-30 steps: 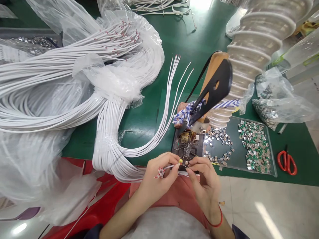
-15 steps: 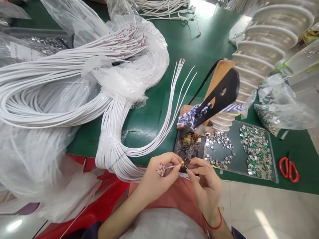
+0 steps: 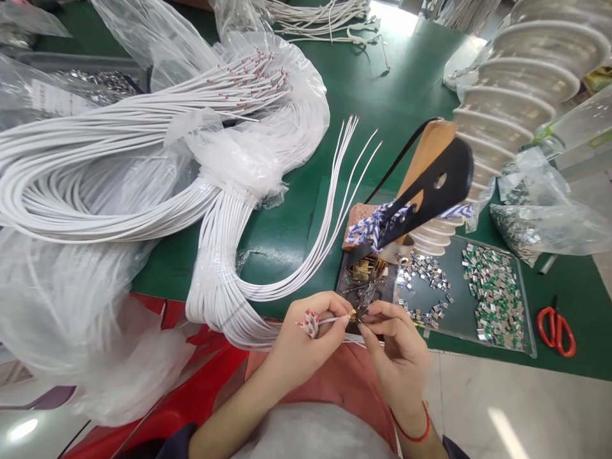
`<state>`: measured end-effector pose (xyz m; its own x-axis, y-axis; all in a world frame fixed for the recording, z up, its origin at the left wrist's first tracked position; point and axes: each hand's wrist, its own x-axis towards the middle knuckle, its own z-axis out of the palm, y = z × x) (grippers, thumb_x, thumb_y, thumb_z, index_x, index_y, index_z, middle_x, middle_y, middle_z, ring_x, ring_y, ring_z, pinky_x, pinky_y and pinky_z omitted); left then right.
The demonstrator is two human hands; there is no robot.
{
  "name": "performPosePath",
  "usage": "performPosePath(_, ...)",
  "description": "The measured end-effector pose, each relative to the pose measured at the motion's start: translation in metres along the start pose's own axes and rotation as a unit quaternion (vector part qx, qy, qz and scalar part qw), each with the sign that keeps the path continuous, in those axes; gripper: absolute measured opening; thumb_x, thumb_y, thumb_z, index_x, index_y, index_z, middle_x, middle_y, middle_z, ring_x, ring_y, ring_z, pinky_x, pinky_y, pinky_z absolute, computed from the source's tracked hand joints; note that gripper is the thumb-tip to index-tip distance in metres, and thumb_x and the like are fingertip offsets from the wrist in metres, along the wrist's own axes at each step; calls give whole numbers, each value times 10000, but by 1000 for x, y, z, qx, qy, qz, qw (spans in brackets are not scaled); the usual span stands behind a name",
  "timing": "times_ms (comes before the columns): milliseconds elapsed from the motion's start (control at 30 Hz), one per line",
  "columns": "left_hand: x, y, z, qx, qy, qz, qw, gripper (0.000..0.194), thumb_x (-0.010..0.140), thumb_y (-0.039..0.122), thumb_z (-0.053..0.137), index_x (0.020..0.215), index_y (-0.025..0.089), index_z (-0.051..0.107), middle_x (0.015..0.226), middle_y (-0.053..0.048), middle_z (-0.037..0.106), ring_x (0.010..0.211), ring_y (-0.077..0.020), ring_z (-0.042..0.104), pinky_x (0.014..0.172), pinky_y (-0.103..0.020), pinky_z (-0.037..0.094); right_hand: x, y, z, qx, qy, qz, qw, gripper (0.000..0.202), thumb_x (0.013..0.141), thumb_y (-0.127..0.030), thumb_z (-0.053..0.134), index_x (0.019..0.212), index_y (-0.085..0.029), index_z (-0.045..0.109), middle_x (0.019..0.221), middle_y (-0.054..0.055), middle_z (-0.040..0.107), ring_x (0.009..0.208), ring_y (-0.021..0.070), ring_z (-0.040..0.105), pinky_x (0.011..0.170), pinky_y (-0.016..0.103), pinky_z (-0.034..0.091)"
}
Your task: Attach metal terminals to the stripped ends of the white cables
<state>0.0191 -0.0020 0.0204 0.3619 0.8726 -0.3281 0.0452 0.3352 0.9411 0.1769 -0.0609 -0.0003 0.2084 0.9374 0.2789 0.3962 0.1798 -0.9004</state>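
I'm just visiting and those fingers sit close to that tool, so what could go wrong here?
The left hand and right hand pinch a thin white wire beside the black lever press; fingers might get caught. The looped white wire bundle overhangs the green table edge and could slide off.

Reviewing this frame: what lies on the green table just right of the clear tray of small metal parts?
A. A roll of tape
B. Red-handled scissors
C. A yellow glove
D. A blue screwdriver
B. The red-handled scissors lie on the green table just right of the clear tray.
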Motion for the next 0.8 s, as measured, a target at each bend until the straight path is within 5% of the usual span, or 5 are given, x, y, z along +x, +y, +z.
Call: performPosePath(800,2,3,-1,11,-3,-21,1000,146,777,248,618,665,156,614,817,-64,701,687,-153,607,565,-215,438,5,-2,2,12,-5,14,1000,178,866,-68,698,785,-226,681,938,43,726,859,175,717,755,291,614)
